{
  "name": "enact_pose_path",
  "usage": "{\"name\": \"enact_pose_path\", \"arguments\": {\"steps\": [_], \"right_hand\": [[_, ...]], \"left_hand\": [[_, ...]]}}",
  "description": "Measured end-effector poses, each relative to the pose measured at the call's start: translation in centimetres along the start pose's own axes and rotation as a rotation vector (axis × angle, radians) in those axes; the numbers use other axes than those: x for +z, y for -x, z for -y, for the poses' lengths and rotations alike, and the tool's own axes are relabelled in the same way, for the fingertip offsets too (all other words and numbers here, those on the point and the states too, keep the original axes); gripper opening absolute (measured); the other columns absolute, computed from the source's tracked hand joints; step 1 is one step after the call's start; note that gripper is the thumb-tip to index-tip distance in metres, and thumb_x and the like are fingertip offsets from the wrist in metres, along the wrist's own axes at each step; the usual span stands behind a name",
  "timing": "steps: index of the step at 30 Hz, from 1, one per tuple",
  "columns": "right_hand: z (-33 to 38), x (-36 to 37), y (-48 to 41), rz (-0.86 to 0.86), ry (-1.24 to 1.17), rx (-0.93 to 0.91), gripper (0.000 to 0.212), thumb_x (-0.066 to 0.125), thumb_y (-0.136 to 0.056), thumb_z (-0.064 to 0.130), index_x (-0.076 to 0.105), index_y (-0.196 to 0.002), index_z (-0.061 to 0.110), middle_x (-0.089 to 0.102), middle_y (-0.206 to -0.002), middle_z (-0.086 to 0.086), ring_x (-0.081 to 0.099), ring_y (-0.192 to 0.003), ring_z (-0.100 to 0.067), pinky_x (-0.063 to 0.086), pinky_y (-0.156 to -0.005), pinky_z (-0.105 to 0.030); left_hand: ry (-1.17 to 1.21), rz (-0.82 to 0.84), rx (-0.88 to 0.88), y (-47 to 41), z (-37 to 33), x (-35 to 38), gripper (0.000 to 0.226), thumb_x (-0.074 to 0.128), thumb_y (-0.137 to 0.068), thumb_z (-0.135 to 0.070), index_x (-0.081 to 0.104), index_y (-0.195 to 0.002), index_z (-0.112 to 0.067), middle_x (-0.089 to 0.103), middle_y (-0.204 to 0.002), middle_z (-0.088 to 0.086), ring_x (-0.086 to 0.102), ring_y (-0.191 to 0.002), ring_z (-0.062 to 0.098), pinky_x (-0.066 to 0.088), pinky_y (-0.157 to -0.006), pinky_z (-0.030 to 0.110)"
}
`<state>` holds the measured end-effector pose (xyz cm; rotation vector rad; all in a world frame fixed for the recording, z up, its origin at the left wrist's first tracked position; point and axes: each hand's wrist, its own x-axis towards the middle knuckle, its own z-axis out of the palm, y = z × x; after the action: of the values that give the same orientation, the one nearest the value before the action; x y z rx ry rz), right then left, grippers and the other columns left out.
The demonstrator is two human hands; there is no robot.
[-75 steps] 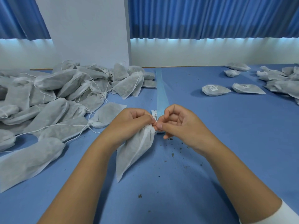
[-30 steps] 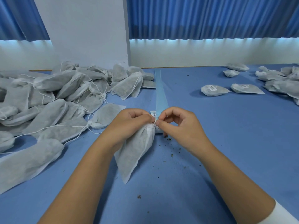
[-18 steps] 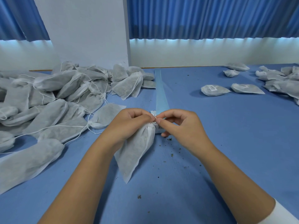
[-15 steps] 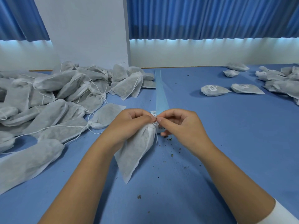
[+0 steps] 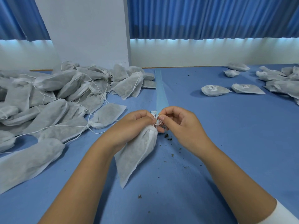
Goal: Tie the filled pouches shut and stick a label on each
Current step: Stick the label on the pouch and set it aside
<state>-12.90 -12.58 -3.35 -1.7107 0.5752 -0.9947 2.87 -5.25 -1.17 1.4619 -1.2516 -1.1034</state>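
Right hand (image 5: pixel 179 125) barely shifted, pinching string (image 5: pixel 157 122); left hand (image 5: pixel 132 125) grips pouch (image 5: pixel 135 156) neck. Knotting underway. Next: pull tight, then label.

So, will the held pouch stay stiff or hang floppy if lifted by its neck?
Probably floppy: the pouch droops from the left hand, fabric creased. Likely light: a neck grip holds it while the right hand pinches its drawstring. Crumbs nearby suggest it sheds.
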Motion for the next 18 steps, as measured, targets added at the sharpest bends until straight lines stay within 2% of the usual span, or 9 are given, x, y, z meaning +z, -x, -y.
{"name": "enact_pose_path", "arguments": {"steps": [2,5,8,11,13,14,16,18], "right_hand": [[0.1,0.0,0.0,-0.007,0.044,-0.024,0.013,0.060,-0.094,0.005,0.065,-0.087,0.015,0.067,-0.071,0.014,0.061,-0.068,-0.001,0.048,-0.067,-0.014],[0.0,-0.1,-0.1,-0.023,0.051,-0.021,0.012,0.058,-0.095,0.007,0.064,-0.089,0.015,0.064,-0.070,0.017,0.058,-0.066,-0.001,0.048,-0.066,-0.016],[0.0,-0.2,-0.1,-0.039,0.052,-0.015,0.014,0.056,-0.096,0.007,0.062,-0.089,0.017,0.064,-0.074,0.015,0.061,-0.071,-0.002,0.049,-0.066,-0.017],[-0.1,-0.3,-0.3,-0.072,0.109,-0.010,0.016,0.053,-0.098,0.009,0.059,-0.088,0.021,0.064,-0.080,0.010,0.063,-0.079,-0.003,0.053,-0.068,-0.027],[-0.2,-0.4,-0.4,-0.097,0.137,-0.010,0.017,0.051,-0.098,0.009,0.057,-0.089,0.022,0.063,-0.082,0.009,0.063,-0.080,-0.005,0.053,-0.068,-0.028],[-0.2,-0.6,-0.5,-0.109,0.139,-0.010,0.017,0.051,-0.099,0.009,0.057,-0.089,0.022,0.063,-0.083,0.009,0.063,-0.081,-0.005,0.052,-0.067,-0.028],[-0.1,-0.9,-0.6,-0.130,0.157,-0.021,0.017,0.049,-0.099,0.009,0.056,-0.090,0.022,0.063,-0.085,0.008,0.063,-0.081,-0.005,0.051,-0.066,-0.025],[0.1,-1.2,-0.7,-0.148,0.189,-0.031,0.017,0.048,-0.100,0.010,0.055,-0.090,0.022,0.063,-0.087,0.008,0.064,-0.081,-0.003,0.051,-0.070,-0.026]], "left_hand": [[0.001,0.012,-0.016,0.1,0.0,0.2,0.018,0.056,-0.098,-0.022,0.064,-0.082,-0.022,0.077,-0.088,0.001,0.069,-0.076,0.005,0.046,-0.076,0.026],[-0.056,-0.046,-0.010,0.0,0.0,0.3,0.021,0.060,-0.095,-0.027,0.068,-0.076,-0.028,0.074,-0.081,-0.006,0.062,-0.070,0.005,0.042,-0.076,0.029],[-0.057,-0.106,0.002,-0.1,0.0,0.2,0.022,0.063,-0.094,-0.032,0.072,-0.077,-0.022,0.072,-0.079,-0.008,0.058,-0.068,0.004,0.042,-0.076,0.027],[-0.031,-0.149,0.022,-0.3,0.0,0.3,0.026,0.059,-0.096,-0.033,0.074,-0.079,-0.021,0.075,-0.084,-0.010,0.064,-0.073,-0.001,0.042,-0.078,0.024],[-0.040,-0.164,0.033,-0.3,0.0,0.4,0.023,0.059,-0.096,-0.027,0.075,-0.081,-0.022,0.077,-0.087,-0.010,0.066,-0.081,-0.003,0.042,-0.081,0.022],[-0.050,-0.168,0.040,-0.2,0.0,0.5,0.021,0.060,-0.095,-0.025,0.075,-0.081,-0.023,0.077,-0.089,-0.009,0.067,-0.085,-0.001,0.042,-0.084,0.022],[-0.051,-0.163,0.064,-0.2,0.1,0.5,0.018,0.063,-0.093,-0.020,0.076,-0.081,-0.023,0.077,-0.091,-0.005,0.066,-0.092,0.014,0.040,-0.093,0.028],[-0.039,-0.150,0.084,-0.2,0.2,0.7,0.019,0.067,-0.092,-0.014,0.077,-0.080,-0.024,0.078,-0.091,0.003,0.057,-0.090,0.024,0.038,-0.087,0.037]]}}
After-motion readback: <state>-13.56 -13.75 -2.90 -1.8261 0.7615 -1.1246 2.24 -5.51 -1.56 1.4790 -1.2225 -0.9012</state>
